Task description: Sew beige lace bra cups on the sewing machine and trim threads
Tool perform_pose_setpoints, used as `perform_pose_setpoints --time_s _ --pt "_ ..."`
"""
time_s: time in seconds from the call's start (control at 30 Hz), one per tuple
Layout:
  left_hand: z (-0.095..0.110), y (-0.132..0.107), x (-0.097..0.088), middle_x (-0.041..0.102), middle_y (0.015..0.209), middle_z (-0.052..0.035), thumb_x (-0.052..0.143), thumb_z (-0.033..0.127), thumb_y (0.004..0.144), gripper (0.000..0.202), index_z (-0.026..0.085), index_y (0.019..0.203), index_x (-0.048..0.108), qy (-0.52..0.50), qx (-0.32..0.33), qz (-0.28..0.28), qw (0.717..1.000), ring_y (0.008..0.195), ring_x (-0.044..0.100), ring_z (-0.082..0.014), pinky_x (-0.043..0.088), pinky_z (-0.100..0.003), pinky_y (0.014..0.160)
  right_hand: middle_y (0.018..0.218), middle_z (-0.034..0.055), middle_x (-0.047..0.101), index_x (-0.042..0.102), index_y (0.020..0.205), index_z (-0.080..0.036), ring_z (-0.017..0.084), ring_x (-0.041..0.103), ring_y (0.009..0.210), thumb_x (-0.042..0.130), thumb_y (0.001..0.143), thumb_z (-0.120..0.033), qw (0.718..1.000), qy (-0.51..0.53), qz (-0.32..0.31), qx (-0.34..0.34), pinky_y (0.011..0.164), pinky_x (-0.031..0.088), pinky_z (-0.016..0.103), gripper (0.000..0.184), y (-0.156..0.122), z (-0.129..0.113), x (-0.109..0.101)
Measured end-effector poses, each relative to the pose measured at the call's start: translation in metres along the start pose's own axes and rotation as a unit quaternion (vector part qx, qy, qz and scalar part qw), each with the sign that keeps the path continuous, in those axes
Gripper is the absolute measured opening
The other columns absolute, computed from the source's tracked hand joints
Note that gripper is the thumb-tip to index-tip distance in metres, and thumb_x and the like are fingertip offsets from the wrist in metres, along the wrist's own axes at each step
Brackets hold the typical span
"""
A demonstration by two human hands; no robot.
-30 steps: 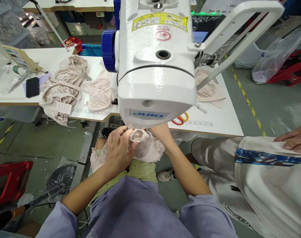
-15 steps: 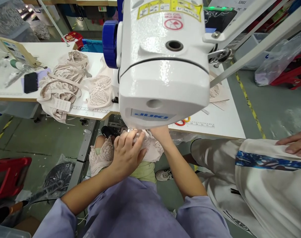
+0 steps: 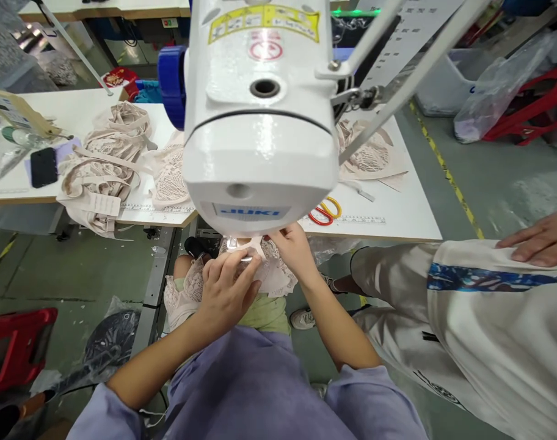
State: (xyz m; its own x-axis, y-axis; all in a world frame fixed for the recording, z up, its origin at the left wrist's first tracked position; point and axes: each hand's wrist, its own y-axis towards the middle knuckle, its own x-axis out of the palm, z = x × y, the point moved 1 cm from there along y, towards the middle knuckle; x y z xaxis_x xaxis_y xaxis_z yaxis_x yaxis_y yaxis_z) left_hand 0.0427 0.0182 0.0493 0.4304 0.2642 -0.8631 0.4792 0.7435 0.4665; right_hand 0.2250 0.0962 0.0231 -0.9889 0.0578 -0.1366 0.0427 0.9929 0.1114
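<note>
Beneath the head of a white sewing machine [image 3: 260,159] lies a beige lace bra [image 3: 278,276], part of it draped down over my lap. My left hand [image 3: 228,284] rests on its near edge, fingers bent and pressed onto the fabric close to the needle area. On the other side, my right hand [image 3: 293,249] pinches the bra's fabric with thumb and fingers, its fingertips partly under the machine head. The needle itself is hidden by the machine head. Another lace cup [image 3: 187,287] hangs at the left over my leg.
A heap of beige bras [image 3: 104,165] lies on the table's left, near a black phone [image 3: 44,167]. Scissors with red and yellow handles [image 3: 325,211] lie right of the machine, before more lace pieces [image 3: 367,150]. A person in light trousers [image 3: 489,330] is close at my right.
The view has shifted, so the machine appears further left and the scissors show more fully. My right hand has drawn back slightly from under the machine head, and a fabric strip now shows between my hands.
</note>
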Motion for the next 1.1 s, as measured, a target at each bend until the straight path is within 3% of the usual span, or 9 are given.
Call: perform_pose_setpoints --time_s 0.1,0.27,0.6,0.77,1.1 --pt "-0.001 -0.002 0.0 0.063 0.13 -0.0172 0.066 0.026 0.092 0.044 0.018 0.135 0.061 0.005 0.014 -0.005 1.0 0.121 0.054 -0.0296 0.039 -0.043 0.105 0.078 -0.0016 0.059 0.057 0.091 -0.023 0.014 0.055 0.069 0.063 0.09 -0.05 0.996 0.082 0.001 0.042 0.068 0.048 0.028 0.027 -0.008 0.005 0.002" --pt "0.003 -0.001 0.0 0.06 0.135 -0.0187 0.066 0.026 0.091 0.043 0.017 0.134 0.062 0.022 0.019 -0.005 1.0 0.123 0.053 -0.031 0.04 -0.044 0.105 0.077 -0.0025 0.058 0.058 0.091 -0.023 0.012 0.055 0.07 0.065 0.09 -0.048 0.988 0.149 -0.008 0.031 0.068 0.048 0.026 0.026 -0.007 0.006 0.006" --pt "0.017 0.004 0.002 0.06 0.135 -0.0169 0.064 0.027 0.092 0.043 0.019 0.134 0.063 0.068 -0.011 -0.02 0.997 0.12 0.054 -0.0317 0.04 -0.046 0.104 0.1 0.0028 0.06 0.065 0.085 -0.021 0.013 0.057 0.081 0.069 0.085 -0.043 0.994 0.071 0.039 -0.073 0.074 0.048 0.028 0.022 0.013 0.003 0.007" --pt "0.018 0.005 0.002 0.06 0.135 -0.0171 0.062 0.027 0.093 0.043 0.019 0.136 0.063 0.061 -0.021 -0.022 0.998 0.121 0.054 -0.0313 0.041 -0.045 0.102 0.107 0.0048 0.057 0.065 0.083 -0.021 0.015 0.058 0.09 0.069 0.086 -0.045 0.996 0.047 0.028 -0.069 0.074 0.05 0.028 0.025 0.015 -0.001 0.007" --pt "0.019 0.003 0.002 0.06 0.135 -0.0153 0.065 0.025 0.091 0.043 0.021 0.134 0.064 0.066 -0.026 -0.012 0.997 0.12 0.053 -0.03 0.04 -0.044 0.102 0.109 0.004 0.054 0.065 0.085 -0.021 0.013 0.057 0.079 0.068 0.088 -0.039 0.997 0.03 0.014 -0.064 0.071 0.052 0.029 0.018 0.013 -0.005 0.006"
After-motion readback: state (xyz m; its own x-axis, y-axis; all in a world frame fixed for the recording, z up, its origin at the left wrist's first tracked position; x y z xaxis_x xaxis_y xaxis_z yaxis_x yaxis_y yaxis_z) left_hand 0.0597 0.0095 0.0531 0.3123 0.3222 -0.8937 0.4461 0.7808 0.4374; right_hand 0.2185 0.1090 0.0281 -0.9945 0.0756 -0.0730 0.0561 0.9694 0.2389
